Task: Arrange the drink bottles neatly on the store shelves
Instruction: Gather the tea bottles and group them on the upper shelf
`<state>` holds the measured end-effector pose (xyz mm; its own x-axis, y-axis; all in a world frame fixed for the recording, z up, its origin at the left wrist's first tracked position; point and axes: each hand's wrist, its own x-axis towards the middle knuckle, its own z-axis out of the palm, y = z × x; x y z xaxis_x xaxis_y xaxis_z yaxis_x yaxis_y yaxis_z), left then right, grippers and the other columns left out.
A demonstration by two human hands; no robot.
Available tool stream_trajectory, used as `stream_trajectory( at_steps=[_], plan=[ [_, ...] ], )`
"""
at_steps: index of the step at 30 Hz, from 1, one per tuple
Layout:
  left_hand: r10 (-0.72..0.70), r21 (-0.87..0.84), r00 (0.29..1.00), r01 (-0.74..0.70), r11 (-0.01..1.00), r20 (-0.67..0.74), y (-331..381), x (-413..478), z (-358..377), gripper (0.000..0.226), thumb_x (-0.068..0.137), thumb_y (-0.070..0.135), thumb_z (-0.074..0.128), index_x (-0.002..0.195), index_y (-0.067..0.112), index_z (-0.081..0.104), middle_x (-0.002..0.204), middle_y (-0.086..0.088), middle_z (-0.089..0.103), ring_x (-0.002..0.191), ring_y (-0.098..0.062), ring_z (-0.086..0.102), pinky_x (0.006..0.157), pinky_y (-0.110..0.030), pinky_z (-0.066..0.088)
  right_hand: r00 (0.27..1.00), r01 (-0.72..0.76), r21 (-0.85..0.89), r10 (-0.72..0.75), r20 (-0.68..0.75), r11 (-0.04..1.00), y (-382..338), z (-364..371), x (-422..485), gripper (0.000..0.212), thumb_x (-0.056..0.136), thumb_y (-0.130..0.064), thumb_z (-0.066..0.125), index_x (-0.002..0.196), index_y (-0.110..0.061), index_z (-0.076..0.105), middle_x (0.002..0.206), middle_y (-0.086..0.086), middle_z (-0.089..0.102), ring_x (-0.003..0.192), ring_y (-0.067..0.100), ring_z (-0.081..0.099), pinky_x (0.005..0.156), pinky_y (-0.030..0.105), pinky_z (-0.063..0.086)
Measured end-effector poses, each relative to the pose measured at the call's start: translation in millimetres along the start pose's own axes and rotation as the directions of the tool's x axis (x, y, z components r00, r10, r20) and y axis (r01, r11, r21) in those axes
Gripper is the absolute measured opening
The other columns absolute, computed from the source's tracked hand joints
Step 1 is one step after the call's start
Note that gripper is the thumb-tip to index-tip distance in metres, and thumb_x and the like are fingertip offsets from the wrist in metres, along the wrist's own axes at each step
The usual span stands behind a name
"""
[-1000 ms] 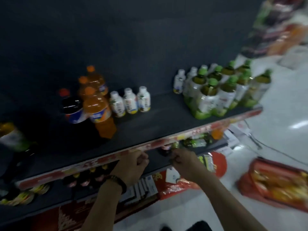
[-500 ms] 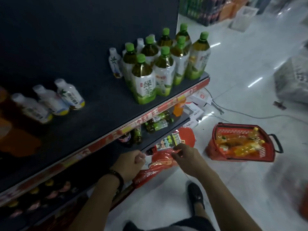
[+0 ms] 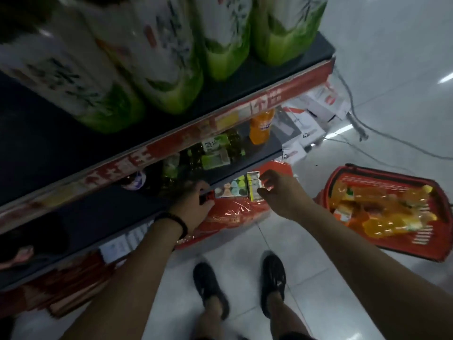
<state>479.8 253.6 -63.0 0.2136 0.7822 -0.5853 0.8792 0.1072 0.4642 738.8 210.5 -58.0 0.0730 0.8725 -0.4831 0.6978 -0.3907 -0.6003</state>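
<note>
Shelf half sorted, basket still loaded

Green tea bottles (image 3: 171, 57) already stand in a tidy row on the upper shelf (image 3: 245, 84), but the lower shelf (image 3: 247, 163) has small green bottles (image 3: 215, 153) lying down beside one orange bottle (image 3: 261, 126). The red basket (image 3: 429, 241) on the floor at right looks full of orange drinks (image 3: 382, 212), so I'd say plenty left. Left hand (image 3: 196, 204) grips the lower shelf's edge; right hand (image 3: 277, 190) is loosely curled, holding nothing.

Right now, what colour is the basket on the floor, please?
Red, seen in the head view: basket.
</note>
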Motion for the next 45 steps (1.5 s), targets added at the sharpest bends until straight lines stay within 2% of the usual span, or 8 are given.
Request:
stream_trajectory(
  at_steps=[8, 15, 19, 25, 29, 33, 39, 45],
  plan=[
    [0.213, 0.416, 0.926, -0.068, 0.907, -0.313, -18, 177, 61, 0.075, 0.091, 0.039, 0.075, 0.154, 0.022, 0.038, 0.161, -0.004, 0.036, 0.149, -0.031, 0.033, 0.119, -0.049, 0.037, 0.974, 0.204, -0.197, -0.219, -0.06, 0.959, 45, 76, 130, 0.051, 0.101, -0.025, 0.063, 0.148, -0.02, 0.045, 0.146, 0.009, 0.049, 0.126, 0.027, 0.055, 0.099, 0.037, 0.054],
    [0.276, 0.56, 0.862, 0.011, 0.828, -0.425, -37, 202, 92, 0.065, 0.086, 0.06, 0.068, 0.136, 0.025, 0.046, 0.136, -0.008, 0.043, 0.122, -0.033, 0.044, 0.094, -0.047, 0.049, 0.896, 0.312, -0.435, -0.414, -0.161, 0.844, 25, 90, 213, 0.034, 0.098, -0.023, 0.058, 0.13, -0.01, 0.058, 0.134, 0.017, 0.055, 0.12, 0.035, 0.052, 0.094, 0.047, 0.053],
    [0.243, 0.589, 0.887, 0.039, 0.807, -0.392, -47, 189, 104, 0.066, 0.09, 0.069, 0.061, 0.135, 0.023, 0.044, 0.13, -0.011, 0.051, 0.117, -0.032, 0.052, 0.09, -0.046, 0.047, 0.873, 0.379, -0.553, -0.485, -0.053, 0.742, -6, 95, 258, 0.055, 0.094, -0.021, 0.061, 0.145, -0.013, 0.045, 0.15, 0.015, 0.042, 0.139, 0.037, 0.039, 0.112, 0.05, 0.038],
    [0.025, 0.337, 0.907, 0.13, 0.933, -0.421, -66, 178, 107, 0.085, 0.079, 0.061, 0.08, 0.142, 0.021, 0.039, 0.138, -0.009, 0.051, 0.127, -0.034, 0.053, 0.089, -0.049, 0.055, 0.9, 0.293, -0.797, -0.434, 0.043, 0.528, -29, 100, 288, 0.066, 0.093, -0.051, 0.064, 0.148, -0.023, 0.042, 0.146, 0.01, 0.043, 0.136, 0.033, 0.043, 0.11, 0.05, 0.034],
    [-0.006, 0.242, 0.919, 0.11, 0.964, -0.394, -82, 165, 112, 0.07, 0.077, 0.059, 0.082, 0.128, 0.026, 0.049, 0.129, -0.003, 0.056, 0.12, -0.032, 0.056, 0.088, -0.049, 0.056, 0.954, 0.297, -0.597, -0.252, 0.16, 0.745, -23, 108, 287, 0.064, 0.095, -0.051, 0.064, 0.147, -0.021, 0.042, 0.147, 0.013, 0.049, 0.134, 0.038, 0.051, 0.107, 0.05, 0.042],
    [-0.127, -0.086, 0.946, 0.106, 0.991, -0.297, -87, 121, 117, 0.059, 0.072, 0.047, 0.09, 0.115, 0.029, 0.055, 0.116, 0.006, 0.067, 0.106, -0.019, 0.065, 0.084, -0.039, 0.057, 0.947, 0.268, -0.562, -0.109, 0.301, 0.782, -27, 96, 257, 0.046, 0.1, -0.033, 0.063, 0.14, -0.013, 0.051, 0.137, 0.01, 0.057, 0.124, 0.028, 0.055, 0.098, 0.034, 0.041],
    [-0.261, -0.696, 0.958, 0.105, 0.71, -0.122, -78, 9, 115, 0.054, 0.073, 0.039, 0.093, 0.114, 0.033, 0.059, 0.102, 0.013, 0.075, 0.091, 0.001, 0.071, 0.074, -0.018, 0.058, 0.935, 0.19, -0.226, -0.106, 0.339, 0.955, -8, 90, 157, 0.055, 0.082, -0.033, 0.08, 0.127, -0.019, 0.05, 0.105, -0.002, 0.063, 0.089, 0.015, 0.066, 0.074, 0.031, 0.06],
    [-0.358, -0.865, 0.898, -0.048, 0.5, -0.257, -30, -124, 61, 0.049, 0.077, 0.051, 0.088, 0.115, 0.027, 0.067, 0.095, 0.008, 0.08, 0.09, -0.015, 0.076, 0.073, -0.021, 0.06, 0.859, 0.171, 0.181, -0.237, 0.455, 0.968, -60, 47, -17, 0.057, 0.083, -0.01, 0.078, 0.123, -0.033, 0.045, 0.1, 0.0, 0.071, 0.088, 0.015, 0.073, 0.07, 0.035, 0.064]
  ],
)
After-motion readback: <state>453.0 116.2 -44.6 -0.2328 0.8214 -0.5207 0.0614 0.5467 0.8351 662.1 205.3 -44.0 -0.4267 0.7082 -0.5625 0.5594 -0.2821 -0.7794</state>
